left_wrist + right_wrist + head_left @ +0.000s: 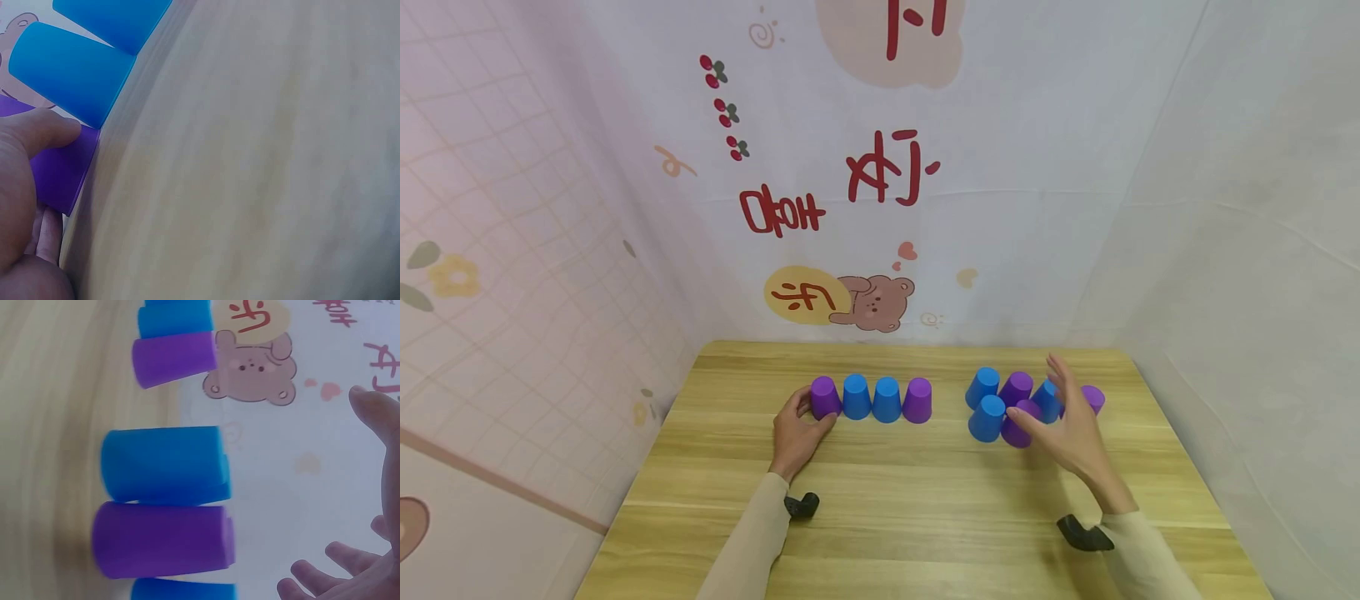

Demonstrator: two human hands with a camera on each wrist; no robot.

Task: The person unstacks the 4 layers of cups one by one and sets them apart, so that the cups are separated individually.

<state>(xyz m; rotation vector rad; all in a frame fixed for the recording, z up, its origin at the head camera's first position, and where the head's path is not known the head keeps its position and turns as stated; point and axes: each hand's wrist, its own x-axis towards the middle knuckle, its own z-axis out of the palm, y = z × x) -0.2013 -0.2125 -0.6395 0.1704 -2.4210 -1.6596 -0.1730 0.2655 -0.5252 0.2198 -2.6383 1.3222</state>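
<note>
Upside-down plastic cups stand on the table in two sets. On the left, a row has a purple cup (824, 397), a blue cup (856, 397), another blue cup (887, 401) and a purple cup (917, 402) at its right end. My left hand (800, 435) grips the leftmost purple cup, thumb on its near side, fingers around its far left side. My right hand (1073, 432) is spread over the right-hand cluster, holding nothing. It partly covers a front purple cup (1018, 429) and a rear blue cup (1045, 402). Beside these stands a front blue cup (987, 419).
Behind the cluster's front cups are a blue cup (982, 387) and a purple cup (1017, 389); another purple cup (1094, 399) shows at far right. The wooden table (925, 517) ends at a printed cloth wall (1022, 208).
</note>
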